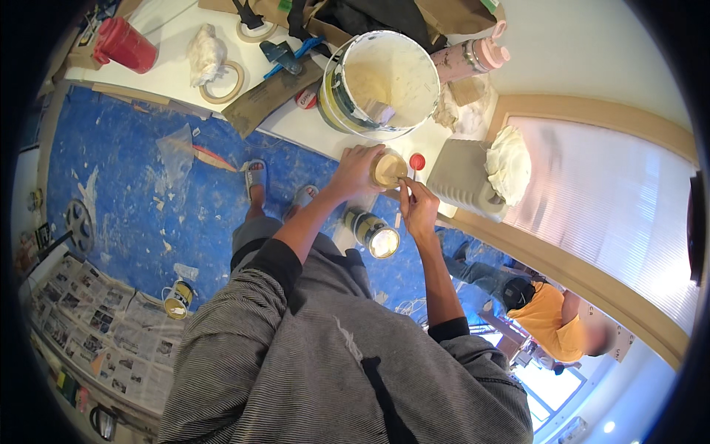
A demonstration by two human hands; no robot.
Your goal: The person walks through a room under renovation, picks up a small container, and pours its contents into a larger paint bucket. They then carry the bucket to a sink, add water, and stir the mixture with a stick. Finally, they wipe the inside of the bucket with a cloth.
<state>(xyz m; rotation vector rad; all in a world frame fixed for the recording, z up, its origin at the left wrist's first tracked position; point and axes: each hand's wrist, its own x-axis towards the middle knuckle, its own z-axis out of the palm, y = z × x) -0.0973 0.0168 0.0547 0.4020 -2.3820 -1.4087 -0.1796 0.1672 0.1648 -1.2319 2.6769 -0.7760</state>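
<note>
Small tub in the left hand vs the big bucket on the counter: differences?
Size: the small tub is far smaller than the big bucket.
Support: the left hand holds the small tub; the big bucket stands on the white counter.
Handle: the big bucket has a wire handle; none shows on the small tub.
Shared: both are round and open-topped, pale beige inside.

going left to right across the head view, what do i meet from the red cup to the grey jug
Red cup → lower tape roll → left hand → small open tub → right hand → grey jug.
</note>
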